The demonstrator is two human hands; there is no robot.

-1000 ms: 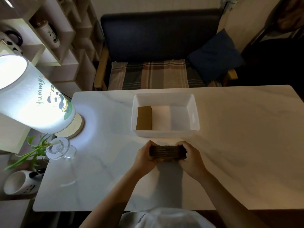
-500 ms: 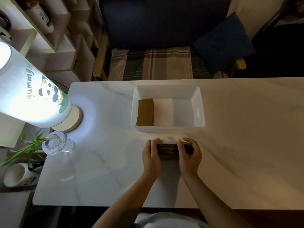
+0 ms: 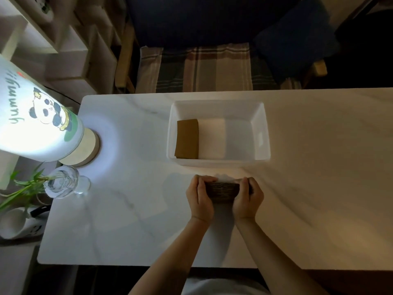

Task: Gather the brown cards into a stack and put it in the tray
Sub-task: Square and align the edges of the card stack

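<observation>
A stack of brown cards (image 3: pixel 222 191) stands on edge on the white marble table (image 3: pixel 127 209), just in front of the white tray (image 3: pixel 260 133). My left hand (image 3: pixel 201 199) clasps the stack's left end and my right hand (image 3: pixel 246 199) clasps its right end. Only the cards' dark layered edges show between my fingers. Inside the tray, a brown stack (image 3: pixel 187 139) lies flat at the left with a white stack (image 3: pixel 211 139) beside it. The tray's right half holds nothing.
A lit panda lamp (image 3: pixel 36 122) stands at the table's left edge, with a glass vase of green leaves (image 3: pixel 60 184) in front of it. A mug (image 3: pixel 16 223) sits lower left off the table. A sofa with a plaid cushion (image 3: pixel 202 67) is behind the table.
My hands have shifted from gripping the stack's ends to pressing it between my palms near the tray. The camera has tilted further down. The tray's contents are unchanged.
</observation>
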